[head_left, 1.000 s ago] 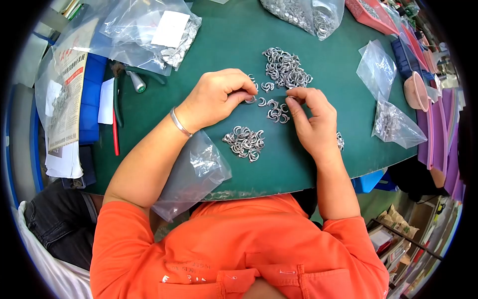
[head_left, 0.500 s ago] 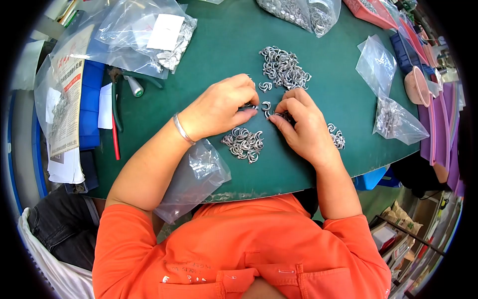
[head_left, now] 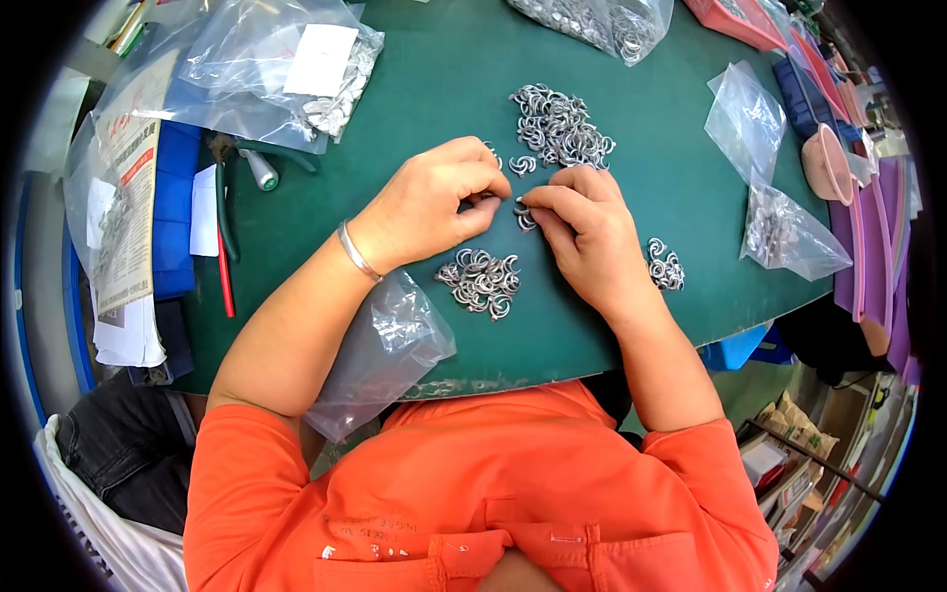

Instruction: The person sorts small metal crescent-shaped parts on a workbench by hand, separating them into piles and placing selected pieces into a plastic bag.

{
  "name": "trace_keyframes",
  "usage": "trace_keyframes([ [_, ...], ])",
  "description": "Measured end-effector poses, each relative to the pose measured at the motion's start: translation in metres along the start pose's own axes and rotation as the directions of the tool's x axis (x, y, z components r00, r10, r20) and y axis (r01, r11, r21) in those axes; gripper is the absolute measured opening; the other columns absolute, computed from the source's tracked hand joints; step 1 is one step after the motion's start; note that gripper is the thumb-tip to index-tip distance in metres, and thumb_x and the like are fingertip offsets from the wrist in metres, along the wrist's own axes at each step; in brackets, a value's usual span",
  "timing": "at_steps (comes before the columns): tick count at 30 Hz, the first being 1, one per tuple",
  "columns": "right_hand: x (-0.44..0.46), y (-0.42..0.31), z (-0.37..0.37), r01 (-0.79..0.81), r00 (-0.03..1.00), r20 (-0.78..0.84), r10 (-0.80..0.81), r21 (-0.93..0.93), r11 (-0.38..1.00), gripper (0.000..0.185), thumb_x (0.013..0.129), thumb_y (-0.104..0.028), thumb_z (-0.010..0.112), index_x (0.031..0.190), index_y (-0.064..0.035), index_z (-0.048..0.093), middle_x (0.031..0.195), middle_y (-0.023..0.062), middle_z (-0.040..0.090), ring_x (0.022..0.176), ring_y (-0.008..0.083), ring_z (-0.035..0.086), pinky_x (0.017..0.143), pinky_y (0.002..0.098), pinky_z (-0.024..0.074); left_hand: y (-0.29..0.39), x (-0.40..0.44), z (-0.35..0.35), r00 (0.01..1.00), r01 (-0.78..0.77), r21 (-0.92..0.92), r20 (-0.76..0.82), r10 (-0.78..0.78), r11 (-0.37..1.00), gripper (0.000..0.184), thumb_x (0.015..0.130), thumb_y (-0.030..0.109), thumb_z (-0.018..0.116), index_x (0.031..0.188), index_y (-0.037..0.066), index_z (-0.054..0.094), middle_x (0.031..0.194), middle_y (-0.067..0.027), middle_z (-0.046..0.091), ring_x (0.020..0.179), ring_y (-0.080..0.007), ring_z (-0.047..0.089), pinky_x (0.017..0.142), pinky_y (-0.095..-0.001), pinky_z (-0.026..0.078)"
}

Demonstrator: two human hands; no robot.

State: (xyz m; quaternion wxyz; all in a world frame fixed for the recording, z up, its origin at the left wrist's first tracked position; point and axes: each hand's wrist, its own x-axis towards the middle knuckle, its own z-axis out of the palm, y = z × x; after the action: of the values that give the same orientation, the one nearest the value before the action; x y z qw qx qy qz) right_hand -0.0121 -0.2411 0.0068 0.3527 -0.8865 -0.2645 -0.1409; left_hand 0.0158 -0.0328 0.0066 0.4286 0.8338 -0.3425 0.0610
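Observation:
Over the middle of the green table, my left hand (head_left: 434,202) is closed, thumb against the curled fingers; whatever is between the fingertips is hidden. My right hand (head_left: 592,237) faces it a short way off, its thumb and fingers closed around a small crescent-shaped metal piece (head_left: 524,218). Beyond both hands lies a large pile of grey metal crescents (head_left: 562,123), with a few loose ones (head_left: 522,166) at its near edge. A smaller pile of crescents (head_left: 481,283) sits below my left hand. Beside my right wrist is another small group of crescents (head_left: 665,266).
A clear plastic bag (head_left: 390,345) hangs over the near table edge under my left forearm. Filled bags (head_left: 335,94) lie at the far left, near pliers (head_left: 227,197) and a red pen (head_left: 226,271). On the right are another bag (head_left: 784,232) and a pink cup (head_left: 827,166).
My right hand has shifted slightly up and left, its fingertips now around a crescent. My left hand has drawn a little left, its fingertips more closed.

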Motion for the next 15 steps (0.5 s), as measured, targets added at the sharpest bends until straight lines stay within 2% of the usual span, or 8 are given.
trace_keyframes([
  [5,0.0027,0.0032,0.0056,0.056,0.998,-0.042,-0.056,0.004,0.998,0.012,0.075,-0.001,0.069,0.086,-0.0056,0.066,0.087,0.0063,0.060,0.084,0.0285,0.056,0.075,0.0378,0.0457,0.0033,0.0005,0.0027,0.999,-0.007,-0.019,0.032,0.007,1.000,0.018,0.074,0.000,0.073,0.090,0.003,0.068,0.089,-0.0073,0.061,0.076,-0.0216,0.061,0.066,-0.0304,0.050],
  [15,0.0022,0.0014,0.0059,-0.052,0.998,-0.027,0.056,0.136,0.989,0.010,0.077,-0.001,0.069,0.085,-0.0042,0.065,0.089,0.0070,0.062,0.086,0.0279,0.056,0.078,0.0372,0.0447,0.0007,0.0017,0.0037,0.998,-0.058,-0.036,-0.003,0.058,0.998,0.012,0.077,-0.002,0.071,0.086,0.002,0.065,0.085,-0.0086,0.061,0.076,-0.0230,0.060,0.067,-0.0321,0.050],
])
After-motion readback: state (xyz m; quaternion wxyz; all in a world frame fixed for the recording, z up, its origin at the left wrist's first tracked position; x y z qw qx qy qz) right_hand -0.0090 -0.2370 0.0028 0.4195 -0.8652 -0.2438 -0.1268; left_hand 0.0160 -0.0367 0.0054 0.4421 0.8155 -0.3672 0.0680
